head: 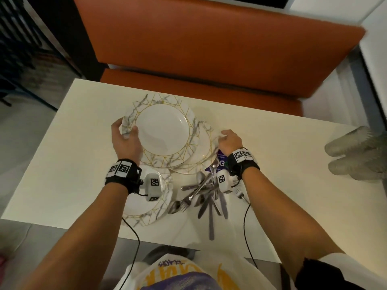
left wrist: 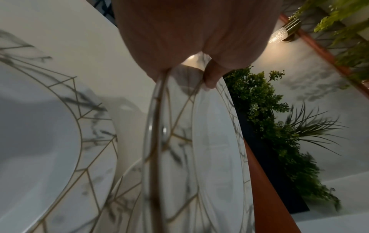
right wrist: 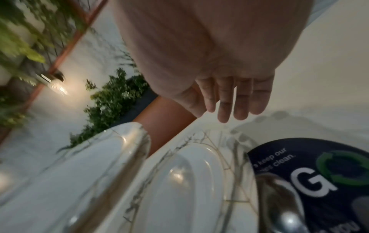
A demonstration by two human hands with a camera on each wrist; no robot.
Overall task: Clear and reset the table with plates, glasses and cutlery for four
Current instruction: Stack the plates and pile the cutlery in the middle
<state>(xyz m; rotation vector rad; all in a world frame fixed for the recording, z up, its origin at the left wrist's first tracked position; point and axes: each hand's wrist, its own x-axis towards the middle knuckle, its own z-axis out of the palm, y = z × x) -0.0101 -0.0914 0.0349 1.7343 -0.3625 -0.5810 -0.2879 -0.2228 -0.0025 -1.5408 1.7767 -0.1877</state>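
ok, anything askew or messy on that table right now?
Yes: the cutlery lies in a crossed, tangled heap, partly over a dark printed card. The left hand grips one plate tilted off the plate beneath. Right hand open. Nothing spilled or broken.

Three plates (head: 165, 130) (head: 201, 155) (head: 144, 208), one cutlery heap (head: 207, 191) (pieces too tangled to count), two glass stacks (head: 356, 151).

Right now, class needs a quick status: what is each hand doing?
Left hand: grips the rim of the raised top plate.
Right hand: open, fingers straight, holding nothing.
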